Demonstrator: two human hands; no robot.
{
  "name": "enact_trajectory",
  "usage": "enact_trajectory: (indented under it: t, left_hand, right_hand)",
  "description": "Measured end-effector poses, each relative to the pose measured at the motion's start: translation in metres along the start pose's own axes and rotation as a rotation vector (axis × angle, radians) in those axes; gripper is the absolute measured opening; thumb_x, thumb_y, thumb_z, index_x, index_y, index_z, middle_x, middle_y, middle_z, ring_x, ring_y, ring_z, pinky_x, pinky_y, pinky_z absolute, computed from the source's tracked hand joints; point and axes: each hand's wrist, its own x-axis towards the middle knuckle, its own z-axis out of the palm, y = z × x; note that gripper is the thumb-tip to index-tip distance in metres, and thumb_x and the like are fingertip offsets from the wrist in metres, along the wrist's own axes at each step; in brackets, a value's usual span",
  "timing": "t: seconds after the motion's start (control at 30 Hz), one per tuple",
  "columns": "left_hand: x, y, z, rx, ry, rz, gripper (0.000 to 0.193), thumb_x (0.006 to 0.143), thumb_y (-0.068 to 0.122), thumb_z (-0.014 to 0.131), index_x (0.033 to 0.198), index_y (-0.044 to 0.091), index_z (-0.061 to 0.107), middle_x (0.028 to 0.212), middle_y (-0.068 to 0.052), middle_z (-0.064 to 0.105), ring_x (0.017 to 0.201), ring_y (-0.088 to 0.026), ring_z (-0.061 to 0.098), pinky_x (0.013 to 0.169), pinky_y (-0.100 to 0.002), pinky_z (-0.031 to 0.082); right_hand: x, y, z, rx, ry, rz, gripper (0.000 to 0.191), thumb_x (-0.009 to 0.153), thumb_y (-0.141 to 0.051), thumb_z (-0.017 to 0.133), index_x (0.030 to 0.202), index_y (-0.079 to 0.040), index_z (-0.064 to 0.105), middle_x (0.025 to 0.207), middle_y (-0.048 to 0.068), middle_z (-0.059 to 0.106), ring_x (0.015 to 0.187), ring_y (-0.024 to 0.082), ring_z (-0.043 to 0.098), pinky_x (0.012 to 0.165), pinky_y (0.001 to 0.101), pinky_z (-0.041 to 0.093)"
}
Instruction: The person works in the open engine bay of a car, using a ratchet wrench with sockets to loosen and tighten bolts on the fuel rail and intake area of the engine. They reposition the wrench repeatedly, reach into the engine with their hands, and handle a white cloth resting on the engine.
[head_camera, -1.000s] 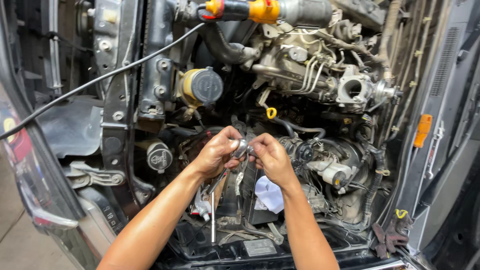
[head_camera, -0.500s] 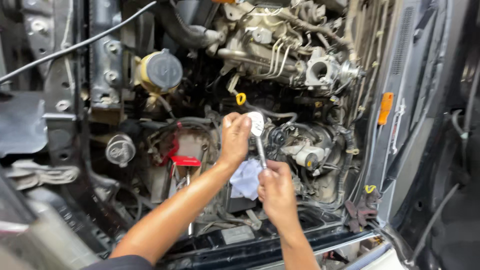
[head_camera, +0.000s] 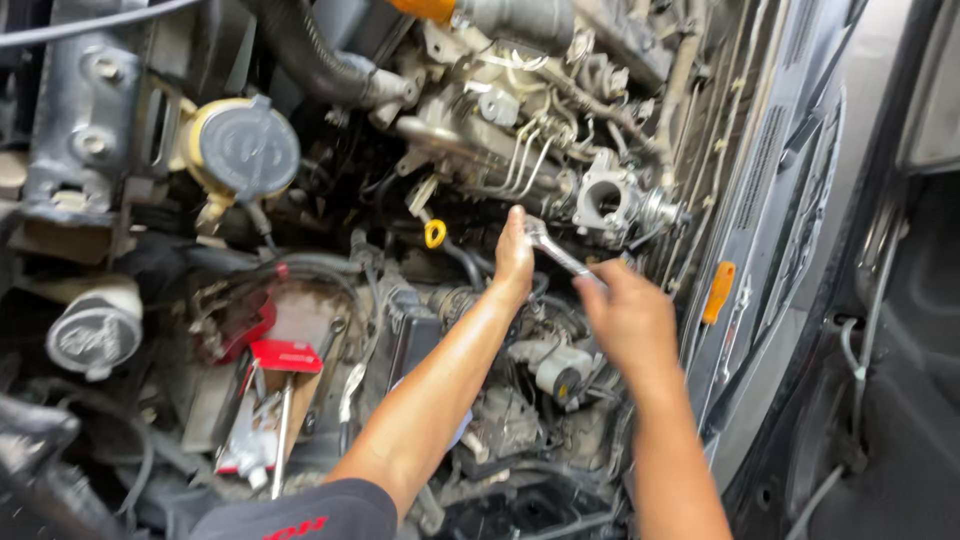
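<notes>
We are holding a shiny metal wrench (head_camera: 556, 253) over the engine (head_camera: 520, 150). It is lying slantwise, its head pointing up-left. Our left hand (head_camera: 513, 255) is gripping that head end; our right hand (head_camera: 628, 318) is closing around the handle.

Hoses (head_camera: 310, 55) and pipes (head_camera: 525, 160) (densely packed) around both hands

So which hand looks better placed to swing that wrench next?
Probably the right hand: it grips the free end of the silver wrench, with open space around it. The left hand is at the wrench's head, deep among the engine parts, better suited to steadying.
</notes>
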Motion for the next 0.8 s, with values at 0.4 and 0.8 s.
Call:
enact_trajectory:
  t: [0.4, 0.8]
  left_hand:
    - [0.056, -0.004, 0.007, -0.397, 0.153, -0.118, 0.037, 0.106, 0.033, 0.038, 0.118, 0.003, 0.057, 0.106, -0.015, 0.067, 0.095, -0.033, 0.069, 0.095, -0.051, 0.057]
    - [0.068, -0.017, 0.006, -0.406, 0.064, -0.16, 0.042, 0.111, 0.037, 0.037, 0.118, 0.0, 0.056, 0.114, -0.018, 0.064, 0.111, -0.036, 0.062, 0.107, -0.055, 0.047]
  right_hand:
    - [-0.014, 0.018, 0.14, 0.269, 0.221, -0.076, 0.025, 0.099, -0.006, 0.061, 0.122, 0.005, 0.057, 0.108, 0.027, 0.066, 0.095, 0.046, 0.066, 0.079, 0.0473, 0.055]
    - [0.062, 0.018, 0.06, 0.365, 0.389, 0.017, 0.028, 0.089, -0.015, 0.082, 0.106, 0.0, 0.065, 0.088, 0.018, 0.074, 0.076, 0.027, 0.075, 0.071, 0.0384, 0.058]
